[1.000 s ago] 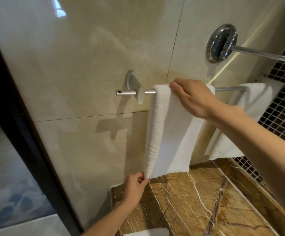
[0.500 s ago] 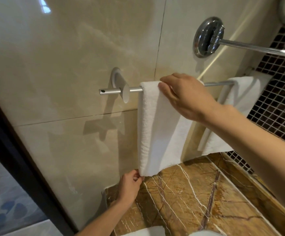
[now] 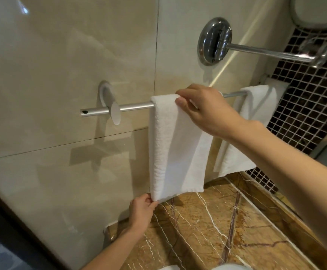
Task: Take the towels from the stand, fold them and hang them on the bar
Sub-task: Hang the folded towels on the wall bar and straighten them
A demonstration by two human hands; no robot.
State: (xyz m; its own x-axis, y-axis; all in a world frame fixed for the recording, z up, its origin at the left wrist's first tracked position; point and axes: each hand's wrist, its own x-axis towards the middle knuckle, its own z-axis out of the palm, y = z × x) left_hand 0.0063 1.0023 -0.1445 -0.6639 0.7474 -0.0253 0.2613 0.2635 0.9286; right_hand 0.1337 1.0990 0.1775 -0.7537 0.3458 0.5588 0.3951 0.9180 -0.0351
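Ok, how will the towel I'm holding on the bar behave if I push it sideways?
Probably floppy: the folded towel drapes limp over the bar. Likely slides easily, since the bar looks like smooth metal. Seems light: the left hand pinches just its bottom corner.

Right hand (image 3: 205,112) raised, arm extended, fingers (image 3: 190,91) curled over towel (image 3: 170,149) top; left hand (image 3: 142,210) low, seemingly pinching its bottom corner.

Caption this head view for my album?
Right hand holds folded white towel over silver metal bar; left hand pinches its lower corner.
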